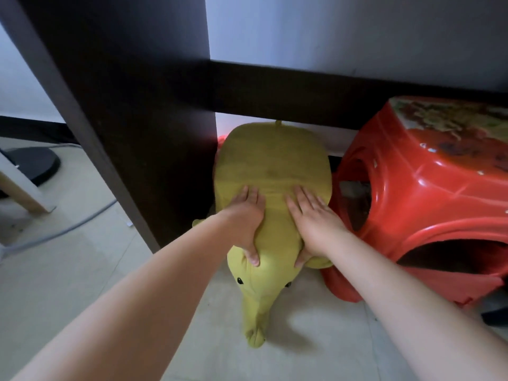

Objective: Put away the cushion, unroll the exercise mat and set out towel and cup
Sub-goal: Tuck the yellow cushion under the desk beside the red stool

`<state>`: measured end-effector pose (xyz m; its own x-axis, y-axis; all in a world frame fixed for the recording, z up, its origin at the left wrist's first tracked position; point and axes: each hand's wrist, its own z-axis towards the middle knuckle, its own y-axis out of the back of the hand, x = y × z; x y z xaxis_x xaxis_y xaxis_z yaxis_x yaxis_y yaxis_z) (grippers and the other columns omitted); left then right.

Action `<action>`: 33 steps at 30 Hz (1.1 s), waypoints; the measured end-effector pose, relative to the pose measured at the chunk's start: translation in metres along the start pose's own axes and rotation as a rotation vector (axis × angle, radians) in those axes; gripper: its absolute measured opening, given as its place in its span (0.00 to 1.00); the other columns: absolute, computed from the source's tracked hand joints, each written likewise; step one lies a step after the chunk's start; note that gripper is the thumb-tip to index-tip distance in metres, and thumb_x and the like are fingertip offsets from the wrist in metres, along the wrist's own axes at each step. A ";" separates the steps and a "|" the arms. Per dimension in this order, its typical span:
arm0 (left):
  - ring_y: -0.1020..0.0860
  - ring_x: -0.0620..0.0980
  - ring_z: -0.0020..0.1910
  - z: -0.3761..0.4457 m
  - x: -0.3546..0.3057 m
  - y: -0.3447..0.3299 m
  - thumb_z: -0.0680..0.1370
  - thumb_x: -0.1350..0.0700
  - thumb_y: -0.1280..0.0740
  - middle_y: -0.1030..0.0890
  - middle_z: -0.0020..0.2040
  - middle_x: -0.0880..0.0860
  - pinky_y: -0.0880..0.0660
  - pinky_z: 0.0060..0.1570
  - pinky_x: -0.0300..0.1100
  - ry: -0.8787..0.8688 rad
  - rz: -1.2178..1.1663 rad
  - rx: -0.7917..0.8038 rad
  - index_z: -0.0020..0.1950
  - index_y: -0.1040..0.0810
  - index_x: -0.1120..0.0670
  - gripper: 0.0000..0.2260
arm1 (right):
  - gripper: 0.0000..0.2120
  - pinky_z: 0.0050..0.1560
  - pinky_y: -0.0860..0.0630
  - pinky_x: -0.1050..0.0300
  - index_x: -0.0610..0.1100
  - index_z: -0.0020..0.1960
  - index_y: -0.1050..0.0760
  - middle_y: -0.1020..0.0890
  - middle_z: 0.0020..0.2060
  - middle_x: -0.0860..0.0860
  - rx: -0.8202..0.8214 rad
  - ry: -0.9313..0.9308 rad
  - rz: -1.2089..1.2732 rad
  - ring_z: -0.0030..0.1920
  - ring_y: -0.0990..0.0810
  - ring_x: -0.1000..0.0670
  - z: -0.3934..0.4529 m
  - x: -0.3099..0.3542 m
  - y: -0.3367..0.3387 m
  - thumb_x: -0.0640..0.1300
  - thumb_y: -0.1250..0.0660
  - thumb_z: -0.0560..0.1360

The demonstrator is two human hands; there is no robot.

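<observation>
Head view: left hand (245, 215) and right hand (313, 221) lie flat on the cushion (272, 166), thumbs hooked round it, between dark panel (132, 111) at nine o'clock and red stool (428, 188) at three; pushing deeper could snag the crossbar (330, 92)

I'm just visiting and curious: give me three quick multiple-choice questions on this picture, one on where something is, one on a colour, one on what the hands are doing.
1. Where does the red plastic stool stand relative to the cushion?
A. On its right
B. On its left
C. On top of it

2. What colour is the elephant-shaped cushion?
A. Blue
B. Yellow-green
C. White

3. How do the hands meet the cushion?
A. Both lie on it
B. Only one touches it
C. Neither touches it

Answers: 1 A, the stool sits against the cushion's right side. 2 B, its fabric is yellow-green throughout. 3 A, the left hand and right hand both rest on its back, thumbs wrapping the neck.
</observation>
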<state>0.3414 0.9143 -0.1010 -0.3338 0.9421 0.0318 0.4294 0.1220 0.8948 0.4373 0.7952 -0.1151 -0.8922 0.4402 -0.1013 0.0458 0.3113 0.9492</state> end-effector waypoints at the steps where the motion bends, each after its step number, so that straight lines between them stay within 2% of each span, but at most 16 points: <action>1: 0.61 0.59 0.76 0.001 -0.001 0.000 0.63 0.44 0.23 0.61 0.77 0.61 0.57 0.75 0.47 0.005 -0.003 0.004 0.75 0.63 0.63 0.60 | 0.66 0.75 0.58 0.49 0.41 0.74 0.66 0.61 0.75 0.39 0.004 -0.007 -0.015 0.76 0.60 0.42 0.002 0.001 0.000 0.55 0.22 0.55; 5: 0.61 0.58 0.76 0.006 -0.001 0.007 0.64 0.46 0.23 0.62 0.77 0.61 0.56 0.75 0.46 0.028 0.050 0.012 0.75 0.64 0.62 0.58 | 0.64 0.75 0.54 0.51 0.39 0.74 0.64 0.60 0.76 0.42 -0.038 -0.079 0.042 0.76 0.59 0.43 0.005 0.003 0.000 0.52 0.22 0.57; 8: 0.60 0.56 0.76 0.002 -0.003 0.009 0.65 0.47 0.23 0.62 0.77 0.59 0.53 0.75 0.46 0.051 0.074 0.007 0.75 0.64 0.62 0.58 | 0.58 0.75 0.50 0.53 0.40 0.74 0.64 0.60 0.76 0.45 -0.071 -0.119 0.126 0.76 0.59 0.46 -0.004 0.005 -0.010 0.52 0.25 0.63; 11: 0.57 0.54 0.77 -0.006 -0.008 0.003 0.66 0.48 0.24 0.60 0.78 0.56 0.44 0.74 0.49 0.076 0.067 -0.004 0.76 0.62 0.60 0.55 | 0.44 0.75 0.56 0.53 0.44 0.75 0.60 0.57 0.77 0.47 -0.088 -0.135 0.169 0.76 0.56 0.48 -0.024 0.002 -0.026 0.55 0.35 0.72; 13: 0.47 0.55 0.76 -0.016 -0.010 -0.004 0.69 0.47 0.27 0.54 0.78 0.54 0.37 0.71 0.48 0.062 0.062 -0.046 0.77 0.57 0.58 0.50 | 0.35 0.75 0.58 0.51 0.48 0.75 0.59 0.53 0.77 0.49 -0.065 -0.184 0.240 0.76 0.56 0.50 -0.043 -0.003 -0.041 0.57 0.44 0.77; 15: 0.40 0.55 0.74 -0.027 -0.012 -0.014 0.73 0.48 0.30 0.49 0.78 0.52 0.35 0.70 0.47 0.063 0.029 -0.116 0.77 0.54 0.56 0.43 | 0.30 0.75 0.58 0.48 0.50 0.75 0.58 0.53 0.77 0.51 -0.048 -0.215 0.308 0.76 0.57 0.51 -0.062 -0.006 -0.056 0.57 0.50 0.78; 18: 0.42 0.53 0.75 -0.043 -0.023 -0.031 0.77 0.52 0.35 0.47 0.78 0.52 0.39 0.71 0.44 0.069 0.020 -0.235 0.77 0.51 0.55 0.34 | 0.28 0.75 0.56 0.46 0.48 0.75 0.54 0.53 0.77 0.52 -0.057 -0.189 0.350 0.76 0.57 0.51 -0.083 -0.003 -0.067 0.56 0.51 0.79; 20: 0.42 0.54 0.75 -0.046 -0.028 -0.039 0.78 0.53 0.36 0.46 0.78 0.51 0.39 0.70 0.44 0.076 0.019 -0.302 0.77 0.50 0.54 0.32 | 0.27 0.75 0.55 0.45 0.47 0.75 0.50 0.53 0.77 0.52 -0.071 -0.161 0.357 0.76 0.57 0.51 -0.089 -0.002 -0.064 0.54 0.50 0.79; 22: 0.45 0.56 0.76 -0.047 -0.036 -0.045 0.77 0.53 0.34 0.48 0.78 0.52 0.37 0.70 0.46 0.119 -0.028 -0.285 0.77 0.51 0.52 0.35 | 0.24 0.74 0.49 0.45 0.46 0.73 0.43 0.52 0.77 0.50 -0.066 -0.149 0.365 0.76 0.54 0.48 -0.093 -0.002 -0.060 0.52 0.48 0.79; 24: 0.46 0.60 0.75 -0.046 -0.045 -0.048 0.75 0.52 0.32 0.52 0.78 0.55 0.32 0.67 0.50 0.196 -0.112 -0.241 0.77 0.52 0.45 0.37 | 0.19 0.71 0.42 0.46 0.44 0.67 0.34 0.53 0.77 0.49 -0.045 -0.129 0.371 0.76 0.52 0.45 -0.095 -0.002 -0.058 0.49 0.46 0.78; 26: 0.40 0.63 0.73 -0.042 -0.050 -0.046 0.73 0.52 0.30 0.53 0.78 0.56 0.26 0.60 0.50 0.244 -0.212 -0.222 0.75 0.51 0.40 0.38 | 0.16 0.70 0.39 0.47 0.44 0.63 0.29 0.54 0.77 0.49 -0.037 -0.109 0.394 0.76 0.53 0.45 -0.093 0.000 -0.057 0.45 0.47 0.79; 29: 0.30 0.61 0.65 -0.033 -0.042 -0.045 0.70 0.49 0.27 0.46 0.76 0.55 0.24 0.55 0.48 0.227 -0.296 -0.266 0.74 0.46 0.39 0.39 | 0.17 0.68 0.36 0.47 0.43 0.66 0.33 0.55 0.77 0.53 -0.049 -0.102 0.409 0.76 0.52 0.46 -0.080 -0.005 -0.058 0.43 0.48 0.78; 33: 0.28 0.55 0.63 -0.032 -0.028 -0.050 0.67 0.48 0.25 0.41 0.73 0.52 0.26 0.52 0.39 0.189 -0.407 -0.301 0.73 0.42 0.38 0.39 | 0.23 0.71 0.37 0.48 0.45 0.74 0.45 0.53 0.77 0.55 0.001 -0.133 0.404 0.76 0.51 0.47 -0.073 -0.020 -0.064 0.45 0.49 0.79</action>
<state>0.3021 0.8722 -0.1321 -0.5802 0.7613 -0.2896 -0.0167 0.3444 0.9387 0.4196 0.7048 -0.1516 -0.7367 0.6317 0.2414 0.3805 0.0921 0.9202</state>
